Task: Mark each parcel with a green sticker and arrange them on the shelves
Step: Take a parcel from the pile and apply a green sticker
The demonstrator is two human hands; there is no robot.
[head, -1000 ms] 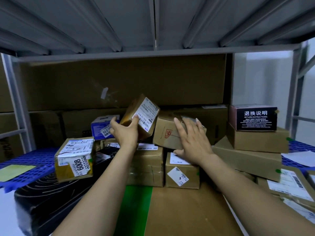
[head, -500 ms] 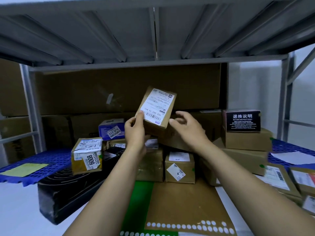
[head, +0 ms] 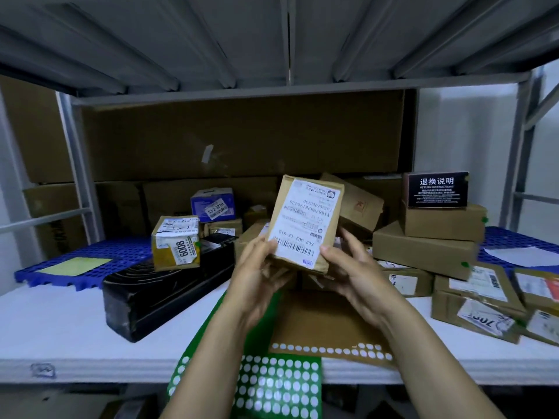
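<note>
A small brown parcel (head: 305, 219) with a white shipping label is held upright in front of me above the shelf, its label facing me. My left hand (head: 257, 276) grips its lower left edge and my right hand (head: 354, 273) grips its lower right edge. Below my wrists lies a green sticker sheet (head: 272, 385) with many empty white circles, half over the white shelf board's (head: 60, 334) front edge. Beside it lies a flat brown cardboard sheet (head: 326, 322) with more empty circles.
A pile of parcels fills the back: a yellow-taped box marked 6008 (head: 177, 241), a blue box (head: 213, 204), a long black package (head: 157, 288), and stacked brown boxes (head: 429, 246) at the right under a black box (head: 437, 189). Blue perforated mats (head: 75, 264) lie at both sides.
Both hands have lifted the small parcel off the pile and drawn it nearer and lower, turning its label toward me. The view has pulled back, showing the sticker sheet.
</note>
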